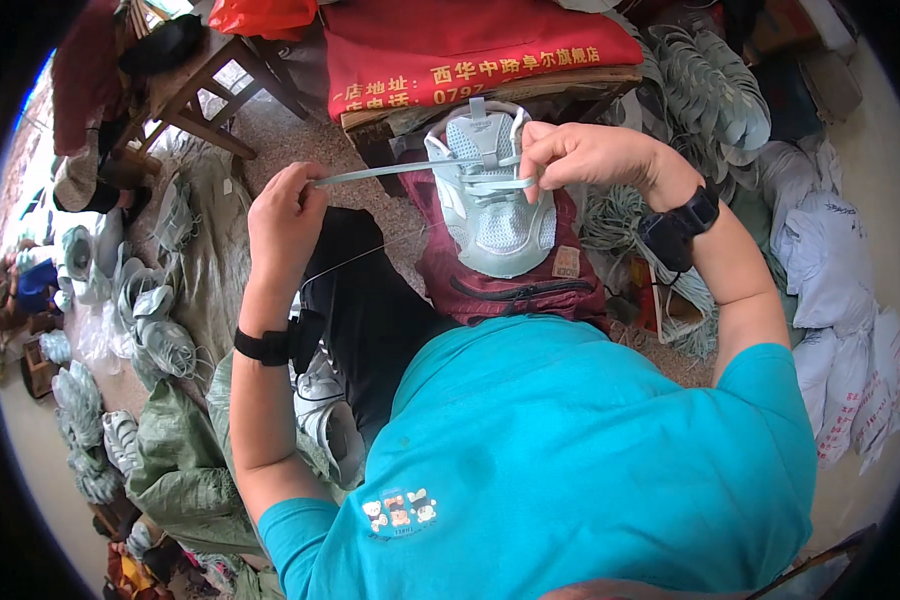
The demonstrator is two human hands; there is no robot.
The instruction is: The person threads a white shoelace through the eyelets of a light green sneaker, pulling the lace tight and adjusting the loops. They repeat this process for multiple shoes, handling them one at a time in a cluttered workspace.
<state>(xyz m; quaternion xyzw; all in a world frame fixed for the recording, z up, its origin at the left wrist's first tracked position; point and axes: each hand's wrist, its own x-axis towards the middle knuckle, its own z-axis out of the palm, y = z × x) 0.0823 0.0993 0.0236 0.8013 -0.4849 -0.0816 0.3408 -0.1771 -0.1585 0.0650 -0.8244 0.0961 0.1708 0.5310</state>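
A pale mint sneaker upper (505,228) rests in front of me, its toe toward me and its tongue away, on dark red cloth (460,270). From its eyelets a flat mint shoelace (385,172) stretches taut to the left. My left hand (288,215) is closed on the lace's left stretch, well away from the shoe. At the right side of the eyelets my right hand (580,160) pinches a loop of the same lace, thumb and forefinger pressed together. A few lace rows cross the tongue. A thin pale thread (370,250) hangs slanting between the shoe and my left forearm.
A wooden bench with a red printed cloth (400,50) stands just beyond the shoe. Bundled uppers (710,90) and loose laces (615,215) lie to the right, near white sacks (830,260). On the left are a wooden stool (205,85), more shoes (155,320) and a green sack (185,470).
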